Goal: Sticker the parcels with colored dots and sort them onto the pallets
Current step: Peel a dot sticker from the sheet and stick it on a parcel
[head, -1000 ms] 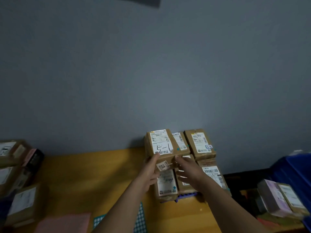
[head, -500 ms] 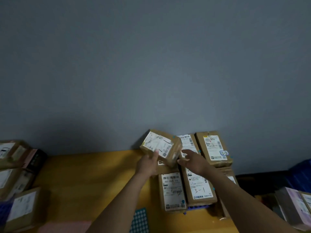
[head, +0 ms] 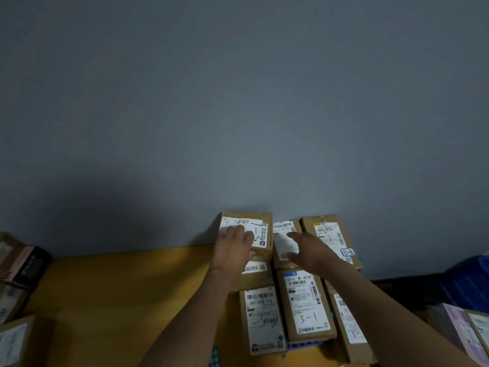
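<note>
Half a second ago the parcel marked 5-1 [head: 258, 230] was tilted in the air between both hands; now it lies flat on another box at the far left of the group, against the grey wall [head: 238, 102]. The left hand [head: 232, 250] rests palm down on its white label, fingers straight and slightly spread, gripping nothing. The right hand [head: 309, 252] has let go and hangs open just to the right, fingers straight and loosely apart over the middle far parcel [head: 281, 227]; whether it touches that box cannot be told. A small teal dot [head: 263, 214] sits at the far right corner of the 5-1 top. Right of the hands lies the parcel marked 5-3 [head: 330, 234]; nearer lie the parcel marked 3-1 [head: 304, 305] and the parcel marked 507 [head: 262, 319], labels up. A strip of blue pallet [head: 307, 346] shows under their near edge. On the yellow table [head: 119, 300] a sheet of dots [head: 214, 357] lies at the near edge, with more boxes [head: 16, 337] at left and a blue bin [head: 468, 284] at right.
</note>
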